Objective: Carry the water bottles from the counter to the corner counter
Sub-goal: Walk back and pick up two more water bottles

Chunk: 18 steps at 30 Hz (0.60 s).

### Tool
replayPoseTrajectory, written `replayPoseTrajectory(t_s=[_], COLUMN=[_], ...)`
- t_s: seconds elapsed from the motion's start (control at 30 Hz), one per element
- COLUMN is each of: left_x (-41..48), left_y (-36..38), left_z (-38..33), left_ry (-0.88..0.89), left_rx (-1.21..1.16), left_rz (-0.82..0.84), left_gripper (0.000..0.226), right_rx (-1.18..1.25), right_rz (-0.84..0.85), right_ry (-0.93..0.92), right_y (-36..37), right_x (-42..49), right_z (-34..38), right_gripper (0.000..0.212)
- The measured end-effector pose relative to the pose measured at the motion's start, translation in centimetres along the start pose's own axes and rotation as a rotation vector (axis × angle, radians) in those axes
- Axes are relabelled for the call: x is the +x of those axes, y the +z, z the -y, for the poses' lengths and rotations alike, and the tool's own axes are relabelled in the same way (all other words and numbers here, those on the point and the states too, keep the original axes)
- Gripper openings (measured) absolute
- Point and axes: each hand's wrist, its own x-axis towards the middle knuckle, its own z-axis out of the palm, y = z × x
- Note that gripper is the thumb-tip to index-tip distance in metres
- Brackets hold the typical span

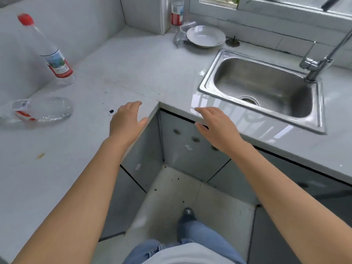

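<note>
A clear water bottle with a red cap and red-white label [55, 61] stands on the left counter by the wall. A second clear bottle [41, 110] lies on its side in front of it. A third bottle [176, 14] stands in the far corner by the window. My left hand [126, 121] hovers open over the counter's inner corner, holding nothing. My right hand [214, 125] hovers open at the counter's front edge by the sink, also holding nothing.
A steel sink [264, 88] with a tap [316, 61] fills the right counter. A white bowl [205, 36] and crumpled clear plastic [180, 36] sit near the far corner. Grey cabinet doors [188, 147] and tiled floor lie below.
</note>
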Motion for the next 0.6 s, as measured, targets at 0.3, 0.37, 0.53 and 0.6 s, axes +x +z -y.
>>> replayPoseTrajectory(t_s=[0.3, 0.37, 0.53, 0.6], left_x=[1.4, 1.2, 0.2, 0.0], left_y=[-1.6, -2.1, -3.6, -4.2], left_z=[2.0, 3.2, 6.7, 8.2], left_ry=[-0.265, -0.329, -0.462, -0.502], left_rx=[0.024, 0.024, 0.047, 0.065], left_rz=[-0.109, -0.132, -0.185, -0.205], left_gripper=[0.052, 0.052, 0.053, 0.052], right_rx=[0.037, 0.063, 0.100, 0.098], right_rz=[0.090, 0.112, 0.140, 0.153], right_ry=[-0.273, -0.323, -0.449, -0.515], right_y=[0.6, 1.2, 3.0, 3.7], right_x=[8.7, 10.6, 14.7, 16.1], right_z=[-0.2, 0.8, 4.8, 6.5], right_gripper=[0.043, 0.043, 0.044, 0.045])
